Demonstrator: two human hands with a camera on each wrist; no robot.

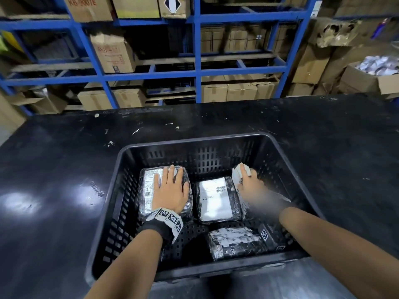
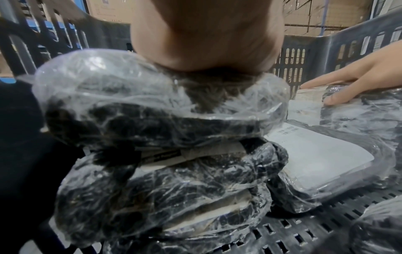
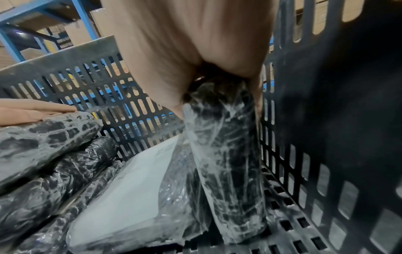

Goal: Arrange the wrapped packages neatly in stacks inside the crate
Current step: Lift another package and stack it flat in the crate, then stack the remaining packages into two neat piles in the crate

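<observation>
A black slotted crate point(image 1: 194, 140) sits on the black table. At its left stands a stack of plastic-wrapped dark packages point(image 1: 146, 190) point(image 2: 152, 111) point(image 3: 43, 137). My left hand point(image 1: 170, 188) point(image 2: 206, 43) lies flat on the top one, fingers straight. A flat package with a white label point(image 1: 216, 199) point(image 2: 326, 154) point(image 3: 130, 197) lies in the middle. By the right wall, my right hand point(image 1: 248, 184) point(image 3: 195, 51) grips a package standing on edge point(image 1: 237, 175) point(image 3: 228, 163). One more wrapped package point(image 1: 235, 240) lies near the front wall.
A small black item with a square marker point(image 1: 264, 234) lies in the crate's front right corner. The table point(image 1: 64, 169) spreads wide on both sides. Blue shelving with cardboard boxes point(image 1: 112, 55) stands behind it.
</observation>
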